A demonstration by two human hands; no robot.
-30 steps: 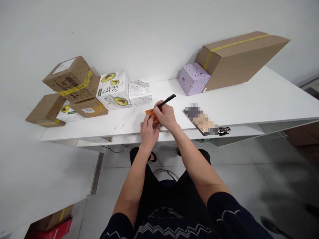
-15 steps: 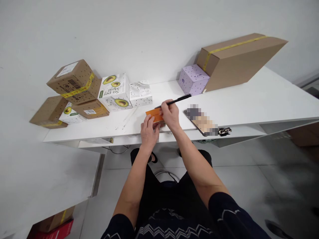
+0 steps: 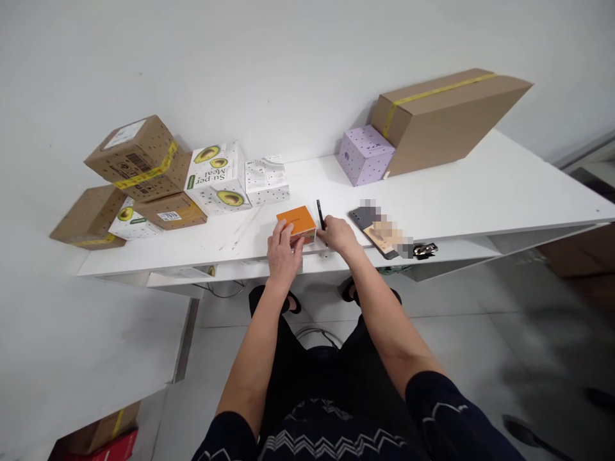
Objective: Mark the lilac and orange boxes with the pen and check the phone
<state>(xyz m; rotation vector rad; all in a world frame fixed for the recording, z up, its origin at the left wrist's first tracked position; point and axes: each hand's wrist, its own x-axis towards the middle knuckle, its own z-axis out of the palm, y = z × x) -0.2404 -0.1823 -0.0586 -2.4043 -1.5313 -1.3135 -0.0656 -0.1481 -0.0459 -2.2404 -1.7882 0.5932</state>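
Observation:
A small orange box (image 3: pixel 296 221) sits on the white table near its front edge. My left hand (image 3: pixel 284 251) grips it, fingers on the left part of the top and thumb at the near side. Just right of the box, my right hand (image 3: pixel 340 234) is closed round the lower part of a black pen (image 3: pixel 320 214). The pen points away from me and its lower end is mostly hidden by the fingers. A phone (image 3: pixel 375 232) lies on the table to the right of that hand, its screen side not showing and part of it blurred out.
On the left stand stacked brown boxes (image 3: pixel 139 163), a white avocado box (image 3: pixel 219 179) and a small white box (image 3: pixel 267 181). A lilac box (image 3: pixel 365 155) and a large brown carton (image 3: pixel 451 125) are at the wall. A metallic clip-like thing (image 3: pixel 425 250) lies by the phone.
My right hand has moved off the orange box's top to its right side, and the pen has turned from slanting right to nearly upright in view. The left hand stays on the box.

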